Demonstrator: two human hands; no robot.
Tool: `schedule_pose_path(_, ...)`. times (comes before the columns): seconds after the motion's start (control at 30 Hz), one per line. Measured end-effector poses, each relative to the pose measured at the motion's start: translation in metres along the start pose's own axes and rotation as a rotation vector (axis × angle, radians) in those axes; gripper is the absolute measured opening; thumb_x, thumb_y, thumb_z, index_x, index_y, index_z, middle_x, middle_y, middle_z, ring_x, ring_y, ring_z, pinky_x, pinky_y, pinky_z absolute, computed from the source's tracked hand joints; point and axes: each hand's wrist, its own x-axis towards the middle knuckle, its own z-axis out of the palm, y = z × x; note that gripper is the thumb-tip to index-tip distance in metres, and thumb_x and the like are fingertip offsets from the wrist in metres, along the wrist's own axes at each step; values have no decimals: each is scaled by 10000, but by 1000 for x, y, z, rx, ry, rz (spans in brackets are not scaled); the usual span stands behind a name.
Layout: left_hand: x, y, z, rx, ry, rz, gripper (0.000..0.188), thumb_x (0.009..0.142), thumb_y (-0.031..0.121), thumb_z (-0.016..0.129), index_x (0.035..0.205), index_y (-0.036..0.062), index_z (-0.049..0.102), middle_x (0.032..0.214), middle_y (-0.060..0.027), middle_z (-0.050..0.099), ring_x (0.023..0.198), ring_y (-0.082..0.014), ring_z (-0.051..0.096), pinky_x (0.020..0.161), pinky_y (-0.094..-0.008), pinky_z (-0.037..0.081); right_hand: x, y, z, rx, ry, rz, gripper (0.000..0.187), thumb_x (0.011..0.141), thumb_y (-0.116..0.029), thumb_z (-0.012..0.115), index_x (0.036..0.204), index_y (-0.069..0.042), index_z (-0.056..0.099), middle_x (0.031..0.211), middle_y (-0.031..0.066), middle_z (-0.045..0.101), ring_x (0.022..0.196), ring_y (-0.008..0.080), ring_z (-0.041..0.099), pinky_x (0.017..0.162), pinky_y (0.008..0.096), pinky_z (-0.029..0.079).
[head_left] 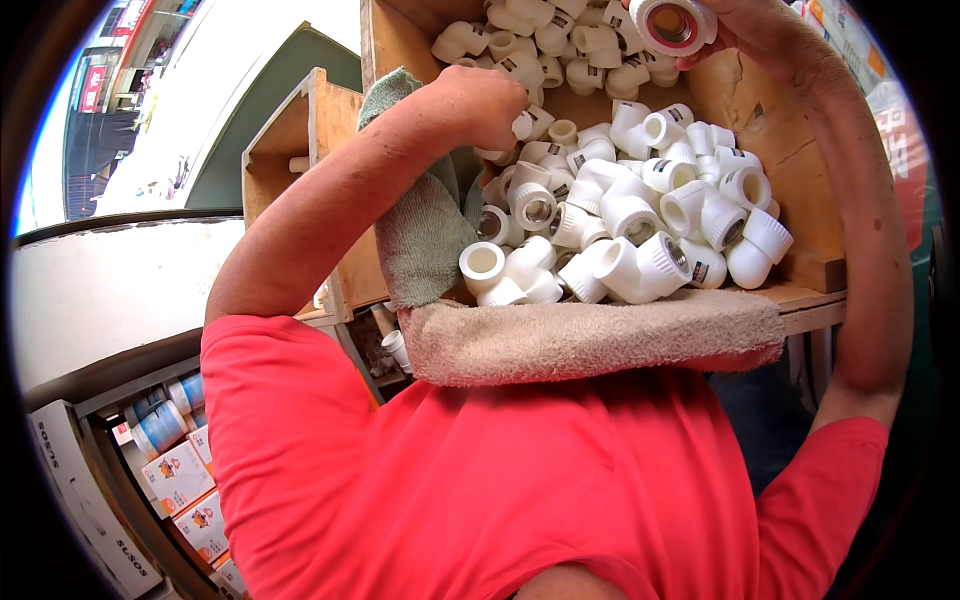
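Observation:
My right hand [738,32] grips a white plastic pipe fitting [676,24] at the top edge of the view, its round opening with a reddish ring facing me. My left hand [484,104] is closed low over the left side of the wooden bin [735,95]. White plastic touches its fingertips, but whatever they hold is hidden. Below and between my hands lies a heap of white elbow pipe fittings [628,212], several with metal threaded inserts. A second pile of white fittings [590,45] sits farther back in the bin.
A grey-green towel [425,240] drapes over the bin's left wall, and a beige towel [590,340] covers its front edge. Left of it stands another wooden box [335,125]. Small cartons [180,478] and blue-white rolls [160,428] fill a shelf at lower left.

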Motion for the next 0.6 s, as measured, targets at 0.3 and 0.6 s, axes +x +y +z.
schedule_pose_path(0.3,5,-2,8,11,-79,15,296,827,244,685,1052,63,751,1058,-143,748,1049,-333,709,884,-453,573,-2,-4,1,-84,0,-1,379,1064,-352,567,1044,-6,721,898,102,737,750,183,726,591,316,629)
schedule_pose_path(0.6,14,-4,16,42,-102,6,321,865,329,688,1053,80,762,1049,-147,751,1033,-343,710,885,-461,569,-3,-4,3,-84,11,-20,389,1069,-360,557,1047,-10,727,892,91,732,748,159,713,608,301,624)
